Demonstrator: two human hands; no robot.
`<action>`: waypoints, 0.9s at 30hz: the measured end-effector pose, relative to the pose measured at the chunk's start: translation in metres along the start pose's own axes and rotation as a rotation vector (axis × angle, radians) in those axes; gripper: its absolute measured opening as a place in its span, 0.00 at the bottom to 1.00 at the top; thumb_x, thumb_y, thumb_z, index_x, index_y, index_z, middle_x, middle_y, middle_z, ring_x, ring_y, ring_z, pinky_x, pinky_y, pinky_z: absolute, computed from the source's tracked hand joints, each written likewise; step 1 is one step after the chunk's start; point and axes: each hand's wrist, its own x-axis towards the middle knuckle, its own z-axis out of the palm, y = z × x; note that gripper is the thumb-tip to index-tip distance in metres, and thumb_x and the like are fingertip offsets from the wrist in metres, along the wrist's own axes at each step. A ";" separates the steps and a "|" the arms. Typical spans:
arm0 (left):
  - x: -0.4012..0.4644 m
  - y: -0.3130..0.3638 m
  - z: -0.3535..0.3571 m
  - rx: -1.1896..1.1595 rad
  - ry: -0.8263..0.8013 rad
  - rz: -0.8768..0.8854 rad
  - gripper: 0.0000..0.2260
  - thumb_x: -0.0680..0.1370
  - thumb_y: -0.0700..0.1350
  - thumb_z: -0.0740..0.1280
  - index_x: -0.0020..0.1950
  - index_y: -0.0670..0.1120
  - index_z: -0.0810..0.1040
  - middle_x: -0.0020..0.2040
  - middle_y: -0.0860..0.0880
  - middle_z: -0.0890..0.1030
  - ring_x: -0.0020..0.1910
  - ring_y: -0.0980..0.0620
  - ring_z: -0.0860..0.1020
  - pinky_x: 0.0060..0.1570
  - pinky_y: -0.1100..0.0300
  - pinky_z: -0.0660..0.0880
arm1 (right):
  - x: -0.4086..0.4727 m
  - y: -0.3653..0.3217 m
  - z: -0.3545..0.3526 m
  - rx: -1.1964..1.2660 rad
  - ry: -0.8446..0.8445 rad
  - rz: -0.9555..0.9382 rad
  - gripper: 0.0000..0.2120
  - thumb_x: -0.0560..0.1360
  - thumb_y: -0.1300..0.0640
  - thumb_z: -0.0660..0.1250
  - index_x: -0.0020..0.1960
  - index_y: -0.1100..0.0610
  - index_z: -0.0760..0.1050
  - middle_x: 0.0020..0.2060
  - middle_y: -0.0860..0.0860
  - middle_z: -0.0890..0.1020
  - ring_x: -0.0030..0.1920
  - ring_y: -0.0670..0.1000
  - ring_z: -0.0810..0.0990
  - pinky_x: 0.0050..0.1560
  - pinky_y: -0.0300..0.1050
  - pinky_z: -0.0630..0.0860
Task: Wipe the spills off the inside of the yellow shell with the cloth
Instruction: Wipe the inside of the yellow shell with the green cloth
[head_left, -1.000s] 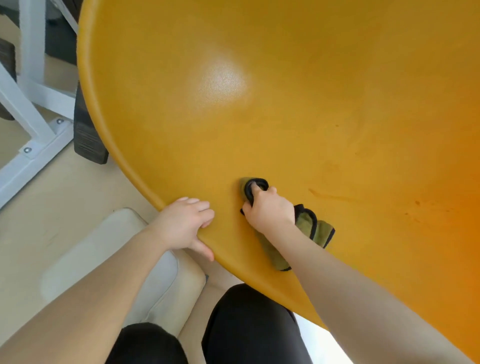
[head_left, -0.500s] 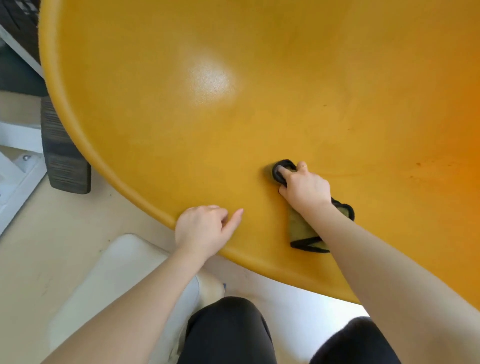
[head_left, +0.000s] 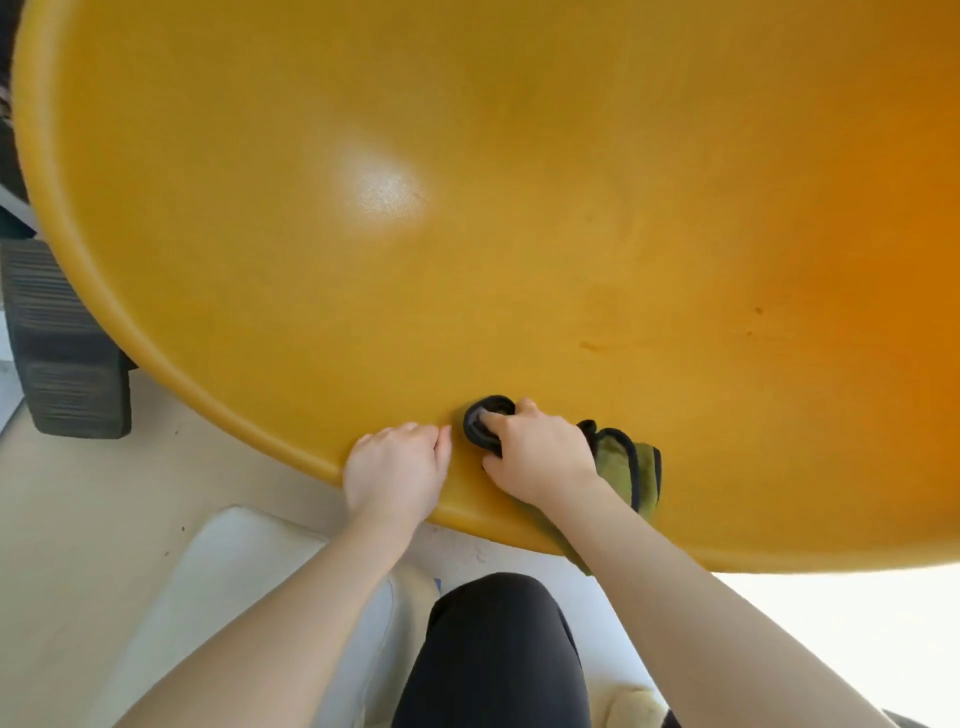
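two hands are at the near rim of the yellow shell (head_left: 519, 234). the right hand (head_left: 540, 457) grips the cloth (head_left: 621, 465), its fingers curled around a bunched, black-edged fold and pressing it against the inside of the shell just past the rim. the rest of the cloth, olive green with black trim, trails out to the right of the wrist and hangs down under the forearm over the shell's edge. the left hand (head_left: 397, 470) lies just beside it on the left, draped over the rim with its fingers loosely bent on the yellow surface and holding nothing; its fingertips are almost touching the bunched fold.

the inside of the shell fills most of the view, curving away far and to the right, with a bright glare patch left of centre. a brownish streak (head_left: 595, 345) and a few small dark specks (head_left: 758, 310) mark the surface to the right of the hands, well apart from the cloth.

below the rim are a pale floor (head_left: 104, 493), a light cushion (head_left: 249, 587) near the left forearm, and a knee in black fabric (head_left: 498, 649). a ribbed black block (head_left: 62, 343) sits at the far left, partly under the shell.
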 end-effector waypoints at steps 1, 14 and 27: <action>0.000 0.000 -0.002 0.007 -0.021 -0.003 0.18 0.73 0.49 0.59 0.23 0.47 0.72 0.21 0.48 0.72 0.18 0.47 0.70 0.25 0.64 0.56 | -0.001 0.001 0.001 0.005 -0.006 -0.013 0.20 0.77 0.50 0.59 0.68 0.46 0.67 0.54 0.56 0.71 0.43 0.60 0.78 0.35 0.47 0.70; 0.017 0.016 0.001 -0.145 -0.146 -0.265 0.21 0.80 0.53 0.55 0.28 0.46 0.61 0.34 0.45 0.77 0.34 0.42 0.72 0.31 0.56 0.64 | 0.095 0.083 -0.027 -0.083 0.229 0.241 0.18 0.80 0.56 0.54 0.69 0.47 0.65 0.56 0.57 0.69 0.39 0.58 0.72 0.35 0.47 0.66; 0.013 0.022 0.005 -0.244 -0.067 -0.021 0.20 0.75 0.47 0.62 0.27 0.50 0.56 0.23 0.48 0.65 0.21 0.43 0.68 0.23 0.64 0.51 | 0.012 0.045 -0.004 -0.019 -0.003 -0.084 0.21 0.77 0.50 0.57 0.70 0.46 0.65 0.56 0.56 0.71 0.47 0.61 0.78 0.38 0.46 0.69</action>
